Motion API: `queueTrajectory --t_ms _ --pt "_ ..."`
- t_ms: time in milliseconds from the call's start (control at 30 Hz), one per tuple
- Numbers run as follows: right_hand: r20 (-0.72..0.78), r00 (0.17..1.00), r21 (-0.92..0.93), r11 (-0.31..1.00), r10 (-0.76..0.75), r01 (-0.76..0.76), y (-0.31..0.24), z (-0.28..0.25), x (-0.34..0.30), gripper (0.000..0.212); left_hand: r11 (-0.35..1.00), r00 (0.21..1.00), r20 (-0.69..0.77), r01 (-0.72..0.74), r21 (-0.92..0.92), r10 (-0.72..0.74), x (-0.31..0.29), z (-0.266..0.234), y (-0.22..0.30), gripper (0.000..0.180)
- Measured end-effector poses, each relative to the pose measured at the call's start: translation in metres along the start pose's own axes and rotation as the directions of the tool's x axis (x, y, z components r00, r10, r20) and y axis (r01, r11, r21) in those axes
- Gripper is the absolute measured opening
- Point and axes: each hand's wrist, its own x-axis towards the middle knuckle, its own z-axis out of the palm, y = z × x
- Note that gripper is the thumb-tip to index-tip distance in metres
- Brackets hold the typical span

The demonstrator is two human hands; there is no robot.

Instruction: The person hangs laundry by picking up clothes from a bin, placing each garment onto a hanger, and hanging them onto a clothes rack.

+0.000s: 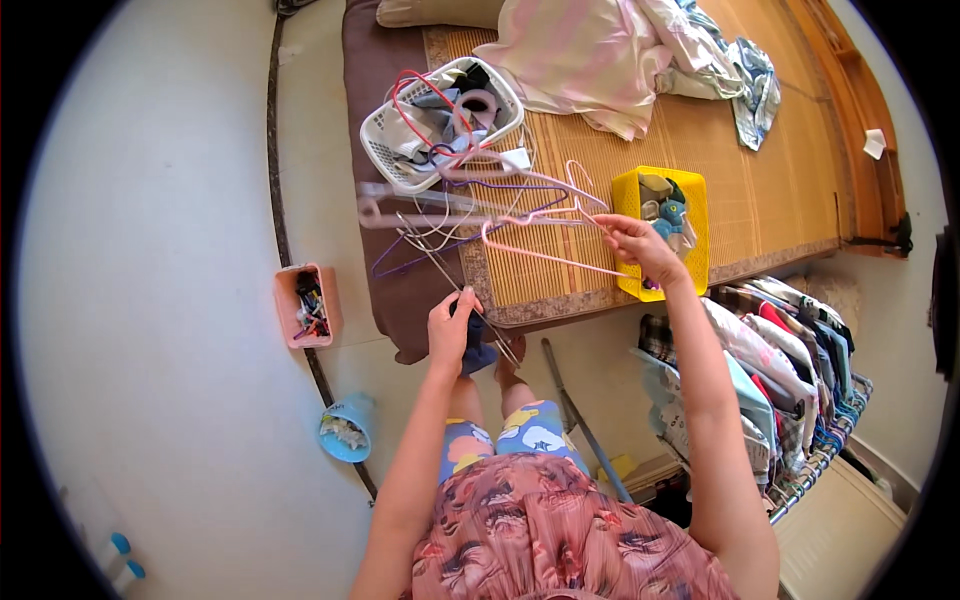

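Observation:
My right hand (643,248) is closed on a pink clothes hanger (560,261) above the front edge of the bed. More hangers, among them a purple one (520,187), spread leftward from there, some smeared by motion; I cannot tell which of them the hand bears. Lower and to the left, my left hand (452,328) pinches a thin grey hanger (440,262) that slants down toward my feet. Dark blue cloth (478,357) hangs just under that hand; whether it is on the hanger I cannot tell.
A white basket (375,150) of small items and a yellow basket (703,230) with a blue toy stand on the matted bed (570,145). Pale bedding (580,50) lies behind. Right is a clothes rack (820,470); left, a pink bin (328,285) and blue bucket (350,410).

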Motion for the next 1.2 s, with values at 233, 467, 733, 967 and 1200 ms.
queueTrajectory --t_ms 233,467,733,967,1200 --pt "0.117 0.993 0.400 0.914 0.028 -0.072 0.036 0.037 -0.005 0.043 1.000 0.999 -0.024 0.025 -0.009 -0.026 0.000 -0.008 0.024 0.036" --pt "0.137 0.990 0.642 0.763 -0.021 -0.073 0.028 0.076 -0.037 0.047 0.991 0.991 -0.018 -0.133 0.028 0.133 0.005 0.010 0.057 0.033" --pt "0.027 0.986 0.674 0.732 -0.163 0.103 0.000 0.095 -0.070 0.050 0.976 0.968 0.169 -0.202 0.084 0.186 0.002 0.031 0.098 0.034" --pt "0.043 0.985 0.596 0.796 -0.166 0.108 -0.013 0.126 -0.103 0.046 0.997 0.961 0.266 -0.070 -0.034 0.077 0.010 0.033 0.114 0.039" --pt "0.001 0.946 0.746 0.630 -0.323 0.214 -0.007 0.141 -0.106 0.043 0.978 0.962 0.177 -0.210 0.003 0.206 0.031 0.037 0.121 0.046"
